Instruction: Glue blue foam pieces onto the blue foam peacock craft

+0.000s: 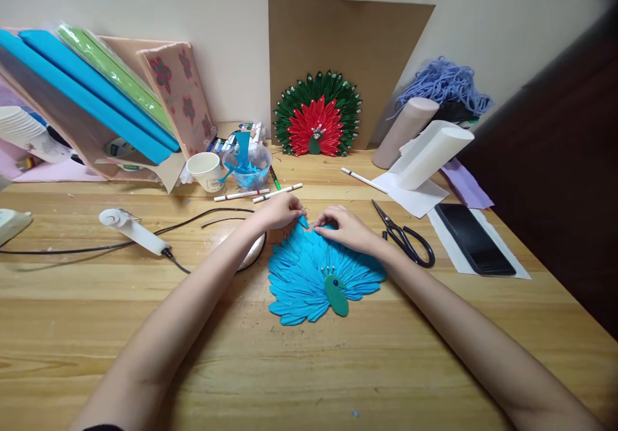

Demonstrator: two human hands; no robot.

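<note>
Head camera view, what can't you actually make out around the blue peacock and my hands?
- Far edge of the blue peacock fan: covered by the left hand and right hand.
- Small blue piece at the fingertips: too small to identify.
- Round thing beside the fan: hidden under the left forearm.

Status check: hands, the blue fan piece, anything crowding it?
Left hand pinching a blue petal at the fan top edge. Right hand pressing on fan. Scissors close right, glue gun left, both apart.
</note>
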